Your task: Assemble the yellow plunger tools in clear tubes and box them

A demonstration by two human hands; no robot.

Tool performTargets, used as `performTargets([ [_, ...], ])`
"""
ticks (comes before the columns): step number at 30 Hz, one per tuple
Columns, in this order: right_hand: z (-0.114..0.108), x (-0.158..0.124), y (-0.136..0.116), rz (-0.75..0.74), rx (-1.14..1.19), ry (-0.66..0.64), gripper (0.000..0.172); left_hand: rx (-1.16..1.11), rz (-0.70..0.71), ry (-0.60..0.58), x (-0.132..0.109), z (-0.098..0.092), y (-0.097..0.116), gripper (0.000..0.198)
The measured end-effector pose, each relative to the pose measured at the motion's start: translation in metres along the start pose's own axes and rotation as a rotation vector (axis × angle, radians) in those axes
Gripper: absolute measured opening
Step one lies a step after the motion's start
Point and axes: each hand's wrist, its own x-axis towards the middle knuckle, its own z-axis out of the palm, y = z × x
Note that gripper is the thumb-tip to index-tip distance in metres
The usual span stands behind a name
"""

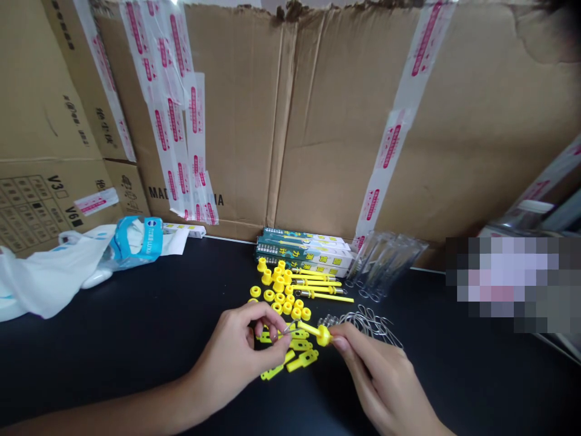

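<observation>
Head view, left to right: a white plastic bag (49, 278) and a blue-and-white packet (136, 242) are laid on a black table (113, 363). The left hand (231, 357) is closed, its fingertips (275, 333) pinching a small wire clip (288, 329) at the tip of a yellow plastic rod (315, 332). The rod is gripped at its flared head between the fingers (340, 342) of the right hand (381, 378). Yellow rings (279, 297) and flat yellow plastic parts (302, 360) are positioned beneath the hands. A heap of bent wire clips (365, 324) is located just beyond the right hand, near clear plastic sleeves (385, 263).
</observation>
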Motion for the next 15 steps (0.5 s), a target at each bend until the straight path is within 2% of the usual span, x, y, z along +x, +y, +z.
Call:
performTargets([
  [6, -0.0002, -0.0047, 0.0052, 0.076, 0.019, -0.074, 0.027, 0.002, -0.103, -0.015, -0.0001, -0.0008, -0.0008, 0.035],
  [11, -0.0007, -0.0050, 0.0034, -0.002, 0.042, -0.113, 0.027, -0.040, -0.044, -0.060, -0.0001, -0.0011, -0.0001, 0.026],
  [15, -0.0002, -0.0022, -0.0028, -0.108, 0.081, -0.155, 0.024, -0.099, 0.041, -0.071, -0.0011, -0.0040, 0.0041, 0.037],
])
